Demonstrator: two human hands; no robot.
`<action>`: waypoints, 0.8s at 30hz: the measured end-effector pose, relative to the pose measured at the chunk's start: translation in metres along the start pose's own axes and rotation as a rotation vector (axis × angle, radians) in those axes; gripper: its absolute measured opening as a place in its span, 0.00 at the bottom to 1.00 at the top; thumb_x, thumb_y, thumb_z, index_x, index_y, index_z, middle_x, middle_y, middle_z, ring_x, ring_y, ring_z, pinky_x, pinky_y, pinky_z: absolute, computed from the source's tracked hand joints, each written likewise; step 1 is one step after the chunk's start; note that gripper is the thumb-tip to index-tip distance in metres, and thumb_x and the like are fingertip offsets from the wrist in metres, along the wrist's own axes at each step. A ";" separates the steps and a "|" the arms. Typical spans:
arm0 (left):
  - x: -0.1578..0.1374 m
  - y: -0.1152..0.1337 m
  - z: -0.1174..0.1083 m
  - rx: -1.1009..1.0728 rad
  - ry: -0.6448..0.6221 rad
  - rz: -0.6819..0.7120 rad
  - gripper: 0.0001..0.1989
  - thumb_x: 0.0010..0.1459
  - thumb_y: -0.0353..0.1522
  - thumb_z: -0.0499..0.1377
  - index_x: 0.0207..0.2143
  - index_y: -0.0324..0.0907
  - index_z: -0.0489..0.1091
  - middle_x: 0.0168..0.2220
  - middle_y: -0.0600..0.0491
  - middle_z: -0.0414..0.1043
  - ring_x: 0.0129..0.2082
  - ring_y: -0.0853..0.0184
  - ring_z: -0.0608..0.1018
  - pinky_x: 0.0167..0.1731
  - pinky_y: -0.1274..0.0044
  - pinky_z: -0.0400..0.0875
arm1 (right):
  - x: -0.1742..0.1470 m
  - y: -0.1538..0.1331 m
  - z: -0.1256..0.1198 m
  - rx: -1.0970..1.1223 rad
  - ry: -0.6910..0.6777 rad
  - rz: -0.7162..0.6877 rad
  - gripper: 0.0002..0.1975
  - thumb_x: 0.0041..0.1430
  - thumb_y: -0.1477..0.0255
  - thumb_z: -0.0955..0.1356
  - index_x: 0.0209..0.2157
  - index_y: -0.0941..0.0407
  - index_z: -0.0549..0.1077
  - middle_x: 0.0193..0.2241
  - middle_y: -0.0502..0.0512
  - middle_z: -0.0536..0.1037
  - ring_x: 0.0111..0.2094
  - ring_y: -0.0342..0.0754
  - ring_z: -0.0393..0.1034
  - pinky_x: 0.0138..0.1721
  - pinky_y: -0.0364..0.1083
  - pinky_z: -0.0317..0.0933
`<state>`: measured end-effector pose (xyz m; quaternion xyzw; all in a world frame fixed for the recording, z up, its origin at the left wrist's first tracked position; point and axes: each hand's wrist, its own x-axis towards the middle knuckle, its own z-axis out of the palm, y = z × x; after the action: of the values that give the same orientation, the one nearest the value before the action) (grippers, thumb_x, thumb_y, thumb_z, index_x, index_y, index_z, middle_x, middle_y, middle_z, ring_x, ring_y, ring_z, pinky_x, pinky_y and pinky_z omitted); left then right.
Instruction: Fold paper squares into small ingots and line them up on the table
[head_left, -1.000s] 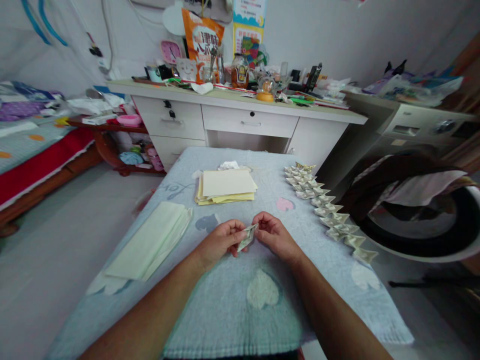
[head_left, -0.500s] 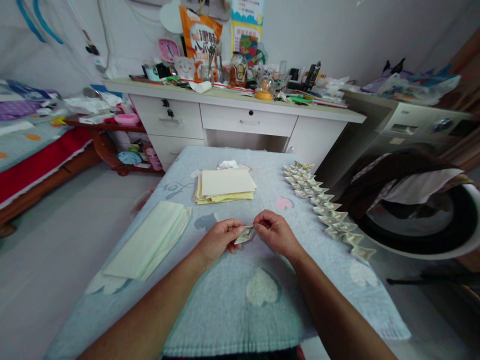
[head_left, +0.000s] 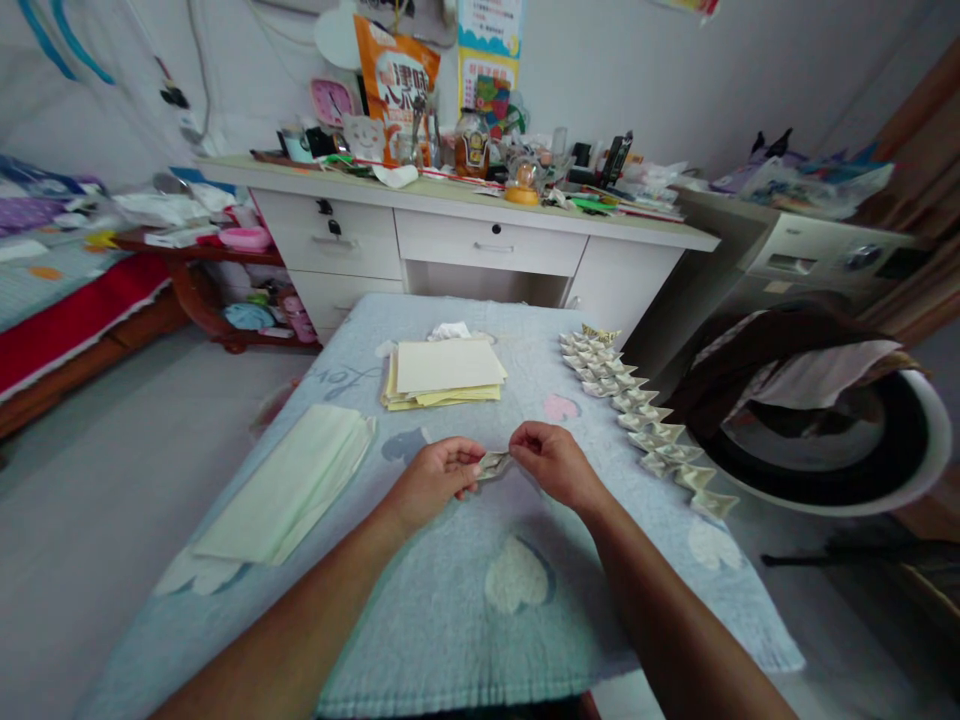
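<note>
A small folded paper boat (head_left: 493, 464) is held over the middle of the cloth-covered table (head_left: 420, 640). My left hand (head_left: 442, 478) pinches its left end between thumb and fingers. At its right end, the thumb and forefinger of my right hand (head_left: 553, 462) grip the tip. Beyond my hands lies a stack of cream and yellow paper sheets (head_left: 446, 370). Left of my left hand rests a pile of pale green paper (head_left: 289, 485). Along the table's right side runs a row of several folded paper boats (head_left: 637, 410).
A white desk (head_left: 491, 240) crowded with jars, a clock and an orange bag stands behind the table. To the right is a washing machine (head_left: 806, 400) with its door open and cloth hanging out. A bed (head_left: 67, 310) is at the far left.
The view has shifted slightly. The paper between my hands now looks longer and narrower, with its ends drawn apart; my right hand is a little farther from my left.
</note>
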<state>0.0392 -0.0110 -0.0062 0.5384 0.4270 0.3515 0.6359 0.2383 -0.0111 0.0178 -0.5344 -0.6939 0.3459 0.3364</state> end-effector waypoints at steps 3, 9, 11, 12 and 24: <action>0.000 0.002 0.000 0.014 -0.004 -0.010 0.17 0.49 0.37 0.63 0.39 0.36 0.70 0.29 0.52 0.71 0.23 0.72 0.73 0.20 0.81 0.63 | -0.003 -0.005 -0.004 -0.094 -0.013 -0.020 0.05 0.53 0.75 0.66 0.25 0.56 0.72 0.18 0.46 0.68 0.22 0.41 0.59 0.26 0.41 0.50; -0.003 0.003 -0.002 0.039 -0.009 0.003 0.19 0.52 0.41 0.61 0.42 0.37 0.69 0.40 0.46 0.74 0.27 0.70 0.75 0.21 0.80 0.63 | -0.003 -0.015 -0.044 -0.319 0.094 -0.047 0.06 0.53 0.75 0.65 0.25 0.56 0.73 0.19 0.48 0.70 0.22 0.42 0.61 0.27 0.41 0.50; -0.003 0.001 -0.004 0.041 -0.015 0.005 0.20 0.52 0.41 0.61 0.43 0.38 0.69 0.42 0.45 0.74 0.28 0.70 0.74 0.22 0.80 0.64 | 0.003 -0.006 -0.070 -0.386 0.158 0.001 0.07 0.53 0.73 0.64 0.25 0.56 0.73 0.20 0.49 0.71 0.22 0.42 0.61 0.26 0.41 0.51; -0.003 0.000 -0.004 0.039 -0.014 0.004 0.19 0.52 0.40 0.61 0.44 0.38 0.69 0.42 0.45 0.74 0.28 0.70 0.74 0.23 0.80 0.64 | 0.007 0.002 -0.084 -0.418 0.194 0.042 0.07 0.53 0.72 0.64 0.25 0.57 0.73 0.20 0.49 0.71 0.22 0.42 0.62 0.26 0.41 0.51; -0.005 0.005 -0.004 0.070 -0.029 -0.063 0.18 0.49 0.37 0.62 0.42 0.39 0.70 0.40 0.48 0.73 0.27 0.72 0.71 0.25 0.80 0.64 | 0.031 0.094 -0.159 -0.580 0.445 0.457 0.10 0.48 0.70 0.66 0.27 0.60 0.78 0.17 0.51 0.72 0.23 0.44 0.65 0.25 0.41 0.53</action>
<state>0.0341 -0.0132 -0.0005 0.5518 0.4464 0.3084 0.6334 0.4129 0.0564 0.0267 -0.8084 -0.5368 0.0784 0.2286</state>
